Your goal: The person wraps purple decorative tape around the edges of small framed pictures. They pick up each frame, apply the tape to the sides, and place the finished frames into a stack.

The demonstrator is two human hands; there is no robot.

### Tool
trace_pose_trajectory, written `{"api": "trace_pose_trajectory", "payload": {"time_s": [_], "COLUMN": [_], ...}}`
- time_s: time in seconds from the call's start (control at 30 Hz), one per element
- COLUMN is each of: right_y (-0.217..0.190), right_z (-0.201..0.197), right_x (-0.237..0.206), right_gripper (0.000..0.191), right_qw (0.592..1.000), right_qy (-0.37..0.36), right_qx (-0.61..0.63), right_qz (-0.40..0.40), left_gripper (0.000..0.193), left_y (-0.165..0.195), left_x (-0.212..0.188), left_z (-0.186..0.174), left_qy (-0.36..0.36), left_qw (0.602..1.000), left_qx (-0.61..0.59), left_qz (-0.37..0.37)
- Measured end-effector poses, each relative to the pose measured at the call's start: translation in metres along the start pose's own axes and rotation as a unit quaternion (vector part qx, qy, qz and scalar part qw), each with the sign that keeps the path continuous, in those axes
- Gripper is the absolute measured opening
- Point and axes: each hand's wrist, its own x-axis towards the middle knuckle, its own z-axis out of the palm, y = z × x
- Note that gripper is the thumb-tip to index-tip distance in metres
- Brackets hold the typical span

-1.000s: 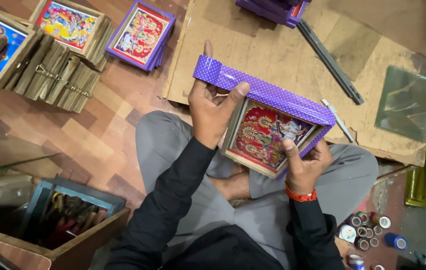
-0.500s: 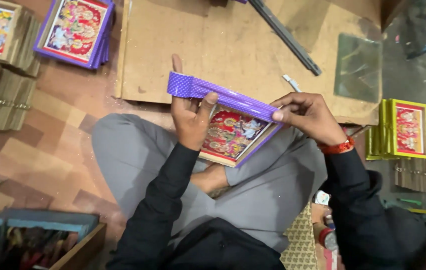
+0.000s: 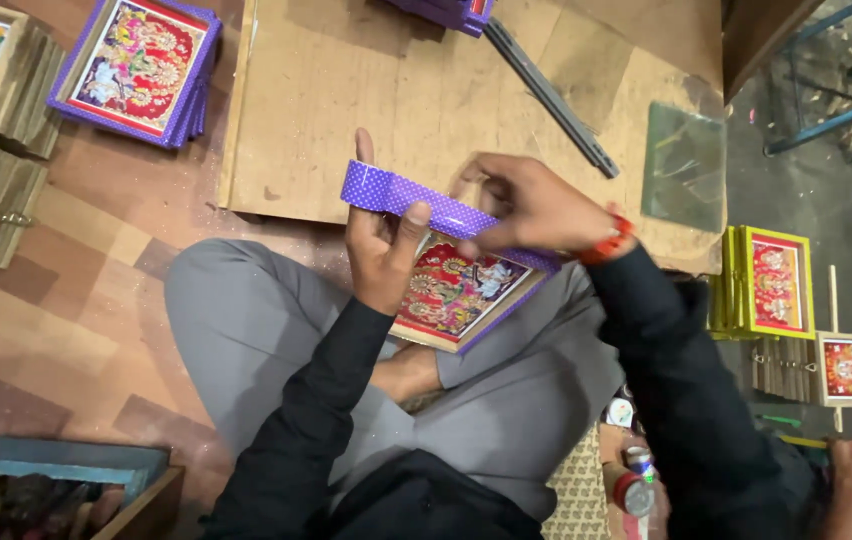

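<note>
Over the lap, above the grey trousers (image 3: 266,330): purple-edged framed picture (image 3: 461,290) held tilted, print side up, just in front of the plywood board (image 3: 396,100) on the floor. Left hand (image 3: 386,250) grip closed on the frame's left end, thumb over the purple dotted strip (image 3: 396,192), fingers behind it. Right hand (image 3: 531,205) grip closed, fingertips pinching the same strip along the top edge; red band at the wrist. Stack of purple-framed pictures (image 3: 136,65) top left, yellow-framed pictures (image 3: 771,280) on the right, glass pane (image 3: 684,165) on the board's corner, dark metal bar (image 3: 551,95) beside it.
</note>
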Motion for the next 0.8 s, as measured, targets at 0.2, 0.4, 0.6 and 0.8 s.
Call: {"api": "trace_pose_trajectory", "payload": {"time_s": [0.2, 0.4, 0.6, 0.8], "right_y": [-0.026, -0.013, -0.008, -0.016], "right_z": [0.021, 0.009, -0.004, 0.005], "right_x": [0.017, -0.031, 0.000, 0.047], "right_gripper": [0.039, 0.032, 0.025, 0.047], "right_qw": [0.995, 0.995, 0.980, 0.965], "right_qy": [0.066, 0.069, 0.177, 0.228], "right_qx": [-0.067, -0.064, -0.086, -0.122], "right_qz": [-0.038, 0.037, -0.032, -0.043], "left_gripper": [0.098, 0.117, 0.108, 0.100], "left_y": [0.015, 0.025, 0.033, 0.009], "left_x": [0.000, 0.017, 0.053, 0.090], "left_z": [0.000, 0.001, -0.003, -0.014], "left_qy": [-0.034, -0.053, -0.010, 0.102], "left_qw": [0.999, 0.998, 0.999, 0.991], "left_qx": [-0.034, 0.028, -0.004, -0.031], "left_qz": [-0.008, 0.014, 0.047, 0.087]}}
